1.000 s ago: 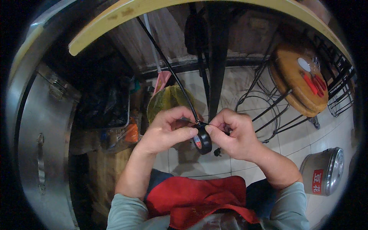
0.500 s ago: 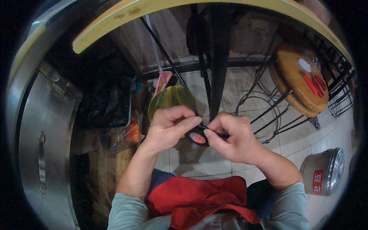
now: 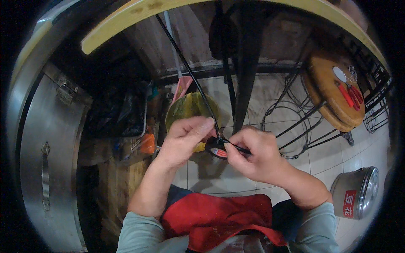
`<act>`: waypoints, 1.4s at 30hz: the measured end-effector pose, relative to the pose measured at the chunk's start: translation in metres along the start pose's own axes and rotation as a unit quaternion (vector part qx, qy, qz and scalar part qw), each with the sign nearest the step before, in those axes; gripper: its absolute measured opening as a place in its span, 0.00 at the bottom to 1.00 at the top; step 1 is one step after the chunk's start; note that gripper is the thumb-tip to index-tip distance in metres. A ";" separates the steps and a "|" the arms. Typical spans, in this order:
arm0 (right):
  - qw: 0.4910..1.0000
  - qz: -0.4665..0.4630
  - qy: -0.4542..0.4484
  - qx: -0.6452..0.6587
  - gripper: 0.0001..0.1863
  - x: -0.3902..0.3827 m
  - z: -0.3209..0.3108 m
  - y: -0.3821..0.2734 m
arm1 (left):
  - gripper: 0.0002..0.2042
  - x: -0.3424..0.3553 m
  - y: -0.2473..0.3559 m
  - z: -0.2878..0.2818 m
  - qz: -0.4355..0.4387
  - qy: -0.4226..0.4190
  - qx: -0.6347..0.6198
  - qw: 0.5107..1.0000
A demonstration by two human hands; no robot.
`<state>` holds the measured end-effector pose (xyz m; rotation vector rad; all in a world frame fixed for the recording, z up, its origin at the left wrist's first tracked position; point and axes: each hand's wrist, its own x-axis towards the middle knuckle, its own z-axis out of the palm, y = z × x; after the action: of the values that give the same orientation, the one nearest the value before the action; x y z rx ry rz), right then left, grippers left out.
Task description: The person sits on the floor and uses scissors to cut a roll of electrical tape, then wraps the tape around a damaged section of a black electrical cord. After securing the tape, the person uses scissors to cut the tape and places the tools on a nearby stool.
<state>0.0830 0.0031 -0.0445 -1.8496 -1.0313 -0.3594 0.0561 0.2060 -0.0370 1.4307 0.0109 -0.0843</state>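
Observation:
A thin black cable point(image 3: 183, 59) runs down from the upper left to between my hands. My right hand point(image 3: 257, 152) pinches its lower end, thumb over bent fingers, with a short black length crossing the palm side. My left hand point(image 3: 185, 137) is closed beside the cable, thumb against the index finger; its fingertips are partly hidden behind the thumb. At the join between the hands a small coppery spot shows. A roll of black electrical tape point(image 3: 219, 152) with a red and white centre label hangs just below, tilted and partly covered by the right fingers.
Beneath my hands stands a green-yellow bucket point(image 3: 187, 110), a pink dustpan point(image 3: 182, 87) behind it. Red-handled tools point(image 3: 352, 95) lie on a round wooden stool point(image 3: 318, 76) at right. A lidded steel pot point(image 3: 350, 185) sits lower right. Steel cabinet point(image 3: 55, 160) at left; yellow tabletop edge point(image 3: 168, 9) above.
My left thumb has lifted off the join and moved up and slightly left, uncovering it. The tape roll has tilted flatter. My right hand keeps its pinch on the cable.

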 end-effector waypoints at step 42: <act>0.863 0.263 -0.102 0.418 0.07 0.014 -0.032 0.011 | 0.18 -0.010 0.002 -0.003 -0.057 -0.122 -0.128 0.983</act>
<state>0.1058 -0.0185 -0.0264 -1.2804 -0.6081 0.5563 0.0461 0.2102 -0.0344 1.1541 -0.0956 -0.3419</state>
